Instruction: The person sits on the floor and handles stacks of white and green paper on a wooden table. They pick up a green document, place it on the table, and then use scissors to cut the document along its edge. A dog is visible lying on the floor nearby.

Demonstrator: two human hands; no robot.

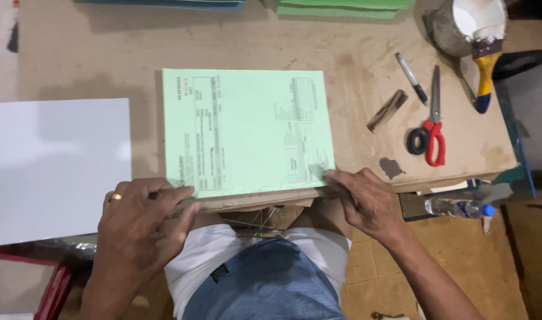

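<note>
My left hand (142, 222) and right hand (366, 198) pinch the green pad's (247, 130) near edge; uneven pressure could skew its sheets.

Warm, fairly even indoor light falls from above on your brown worktable (366, 41), soft shadows trailing below the scissors (428, 133) and the marker (412, 78). The white sheet (52, 166) at the left glares, nearly washed out. Your left hand (138, 228) and right hand (366, 201) look slightly soft. The green stack's (247, 130) print blurs; corners darken and straight edges bow.
</note>
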